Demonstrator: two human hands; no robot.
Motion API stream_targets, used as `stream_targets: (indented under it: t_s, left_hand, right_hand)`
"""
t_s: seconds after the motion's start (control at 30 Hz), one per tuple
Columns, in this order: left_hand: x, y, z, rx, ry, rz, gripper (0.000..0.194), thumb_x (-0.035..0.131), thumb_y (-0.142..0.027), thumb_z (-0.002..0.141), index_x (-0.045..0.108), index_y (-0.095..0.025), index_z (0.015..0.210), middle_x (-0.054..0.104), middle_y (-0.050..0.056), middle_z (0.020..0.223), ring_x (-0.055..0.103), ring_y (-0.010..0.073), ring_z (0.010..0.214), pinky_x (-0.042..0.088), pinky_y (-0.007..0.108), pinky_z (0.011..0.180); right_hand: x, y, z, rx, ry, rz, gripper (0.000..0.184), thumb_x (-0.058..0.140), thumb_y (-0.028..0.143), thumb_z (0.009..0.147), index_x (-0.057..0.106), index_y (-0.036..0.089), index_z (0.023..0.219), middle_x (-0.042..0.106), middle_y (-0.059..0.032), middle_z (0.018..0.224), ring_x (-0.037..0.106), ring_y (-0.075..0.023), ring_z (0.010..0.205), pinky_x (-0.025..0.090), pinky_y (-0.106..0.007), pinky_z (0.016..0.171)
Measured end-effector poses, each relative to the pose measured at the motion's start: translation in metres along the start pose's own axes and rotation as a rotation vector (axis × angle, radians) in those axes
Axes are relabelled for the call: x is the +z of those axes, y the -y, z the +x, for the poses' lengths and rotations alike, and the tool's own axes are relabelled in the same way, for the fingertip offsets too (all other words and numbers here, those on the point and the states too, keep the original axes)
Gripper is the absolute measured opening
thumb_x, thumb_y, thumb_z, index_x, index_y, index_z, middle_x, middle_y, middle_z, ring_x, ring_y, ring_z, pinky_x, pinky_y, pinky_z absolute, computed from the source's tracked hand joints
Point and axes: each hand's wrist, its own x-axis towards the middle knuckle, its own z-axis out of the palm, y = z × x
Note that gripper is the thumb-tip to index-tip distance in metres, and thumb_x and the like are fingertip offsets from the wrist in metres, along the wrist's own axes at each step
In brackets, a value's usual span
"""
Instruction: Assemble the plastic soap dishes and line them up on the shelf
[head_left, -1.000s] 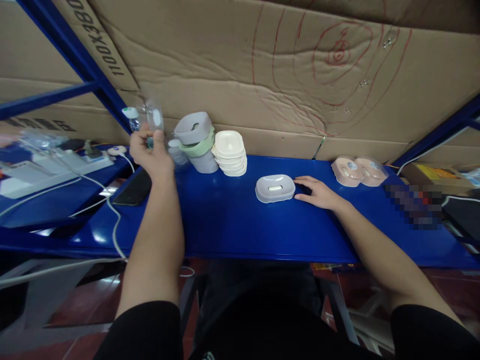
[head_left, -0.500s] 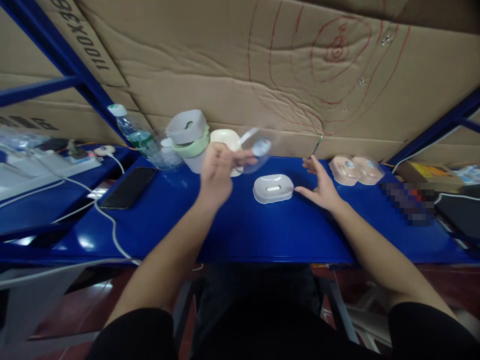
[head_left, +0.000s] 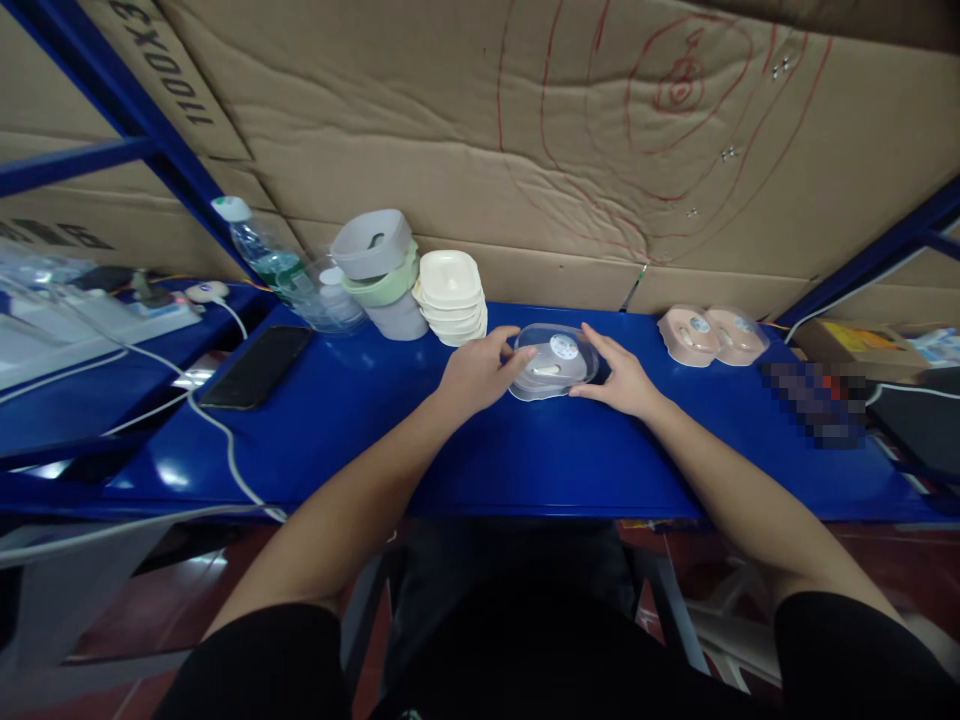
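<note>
A clear plastic lid (head_left: 541, 345) with a round white sticker lies over a pale grey oval dish (head_left: 551, 385) on the blue table. A small white piece shows through it in the dish's middle. My left hand (head_left: 480, 375) grips the lid's left edge between thumb and fingers. From the other side, my right hand (head_left: 619, 370) has its thumb and fingers curved around the lid's right edge, thumb low and forefinger high. I cannot tell whether the lid sits fully down on the dish.
Two lidded pink dishes (head_left: 691, 338) stand at the back right. At the back left are stacked cream dishes (head_left: 450, 280), grey and green containers (head_left: 375, 245) and a water bottle (head_left: 274, 265). A phone (head_left: 259, 368) and white cable (head_left: 229, 450) lie left. Cardboard (head_left: 420, 120) walls the back.
My left hand has brought the clear lid down and right onto the grey dish. My right hand has moved left from beside the dish to the lid's right edge.
</note>
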Motion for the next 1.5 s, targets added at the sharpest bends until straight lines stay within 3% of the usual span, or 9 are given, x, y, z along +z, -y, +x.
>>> stream_targets:
  t_s: [0.13,0.33,0.53,0.73,1.0,1.13,1.33,1.5]
  left_hand:
    - [-0.005,0.000,0.002,-0.069,0.112,0.220,0.047,0.059,-0.053,0.105,0.070,-0.021,0.137,0.082,0.007,0.103,0.076,0.0279,0.102,0.055,0.038,0.086]
    - [-0.002,-0.001,0.002,-0.100,0.194,0.380,0.046,0.051,-0.055,0.107,0.075,-0.020,0.126,0.082,0.010,0.112,0.076,0.0310,0.108,0.055,0.039,0.087]
    - [-0.002,0.000,0.002,-0.107,0.226,0.382,0.051,0.049,-0.061,0.106,0.075,-0.021,0.121,0.081,0.012,0.115,0.076,0.0316,0.107,0.055,0.040,0.087]
    - [0.001,0.003,0.001,-0.076,0.209,0.376,0.051,0.044,-0.061,0.108,0.074,-0.021,0.115,0.081,0.011,0.110,0.075,0.0310,0.104,0.054,0.038,0.083]
    - [0.007,0.009,0.002,-0.004,0.168,0.328,0.047,0.048,-0.059,0.108,0.073,-0.019,0.114,0.077,0.012,0.119,0.072,0.0286,0.110,0.053,0.036,0.090]
    - [0.008,0.009,0.002,-0.025,0.197,0.340,0.048,0.048,-0.060,0.108,0.072,-0.019,0.114,0.077,0.011,0.117,0.073,0.0284,0.107,0.054,0.037,0.089]
    - [0.008,0.009,0.003,-0.005,0.216,0.333,0.048,0.043,-0.057,0.110,0.072,-0.019,0.111,0.077,0.013,0.115,0.073,0.0290,0.107,0.054,0.038,0.088]
    - [0.007,0.006,0.001,-0.010,0.230,0.350,0.051,0.038,-0.056,0.111,0.072,-0.018,0.114,0.076,0.014,0.118,0.073,0.0303,0.111,0.054,0.039,0.091]
  right_hand:
    - [0.009,-0.007,0.005,0.016,0.086,0.055,0.121,0.079,0.083,0.079,0.027,0.030,0.175,0.053,-0.0168,0.167,0.052,-0.0444,0.153,0.042,-0.069,0.126]
    - [0.012,-0.008,0.005,0.015,0.091,0.074,0.110,0.075,0.080,0.085,0.031,0.032,0.174,0.047,-0.0147,0.173,0.044,-0.0431,0.159,0.036,-0.068,0.130]
    - [0.010,-0.012,0.004,0.059,0.107,0.125,0.106,0.076,0.078,0.086,0.035,0.032,0.172,0.046,-0.0135,0.173,0.046,-0.0417,0.158,0.036,-0.066,0.131]
    - [0.009,-0.016,0.004,0.044,0.079,0.166,0.105,0.082,0.077,0.080,0.045,0.033,0.166,0.060,-0.0146,0.160,0.061,-0.0410,0.144,0.049,-0.065,0.120]
    - [0.008,-0.017,0.001,0.070,0.075,0.155,0.108,0.088,0.078,0.073,0.051,0.029,0.162,0.062,-0.0158,0.158,0.066,-0.0414,0.138,0.052,-0.065,0.117]
    - [0.005,-0.016,0.000,0.043,0.089,0.148,0.106,0.087,0.075,0.076,0.049,0.029,0.163,0.060,-0.0158,0.161,0.062,-0.0416,0.143,0.050,-0.065,0.120]
    - [0.002,-0.010,0.001,-0.067,0.088,0.117,0.095,0.076,0.073,0.089,0.041,0.035,0.169,0.042,-0.0111,0.176,0.040,-0.0384,0.162,0.036,-0.066,0.131]
    - [0.000,-0.009,0.002,-0.083,0.121,0.126,0.078,0.073,0.069,0.094,0.051,0.039,0.163,0.045,-0.0078,0.175,0.044,-0.0357,0.160,0.035,-0.066,0.131]
